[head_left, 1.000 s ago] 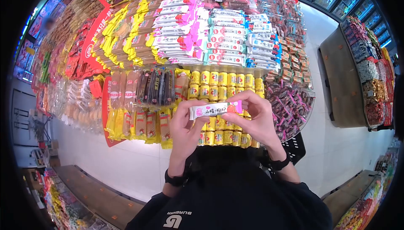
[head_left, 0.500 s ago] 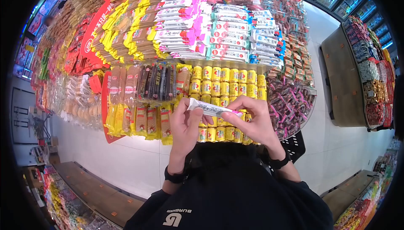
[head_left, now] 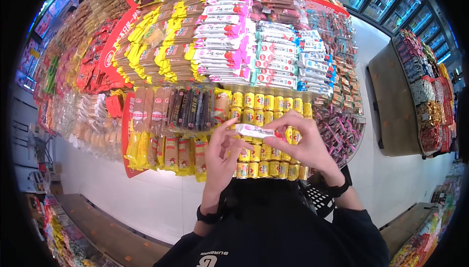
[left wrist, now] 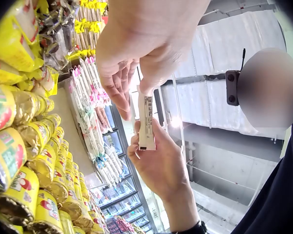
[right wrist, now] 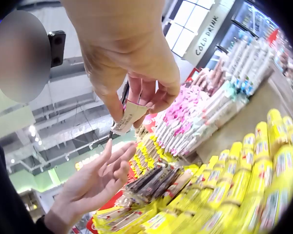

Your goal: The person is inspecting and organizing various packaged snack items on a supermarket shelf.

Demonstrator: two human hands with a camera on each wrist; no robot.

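A small white snack bar [head_left: 255, 131] with a pink end is held up level over the display, close in front of the body. My right hand [head_left: 305, 142] pinches it by the pink end between thumb and fingers. On the other side, my left hand [head_left: 221, 157] has its fingers loosely spread, fingertips near the bar's white end. In the left wrist view, the bar [left wrist: 146, 122] shows its back with small dark print, the left thumb right at its upper end. From the right wrist, the left hand [right wrist: 95, 183] appears just below the bar [right wrist: 129, 116], relaxed.
Yellow wrapped rolls [head_left: 266, 154] stand in rows under the hands. Behind them are stacks of pink-and-white bars [head_left: 222, 37] and green-and-white bars [head_left: 276, 54]. Dark-wrapped sticks [head_left: 190, 108] lie to the left, dark pink-trimmed sweets [head_left: 339, 125] to the right. A black basket [head_left: 320, 201] hangs below.
The bar was held at both ends and tilted over between the hands. Now the left hand has loosened and spread its fingers, while the right hand keeps its pinch.
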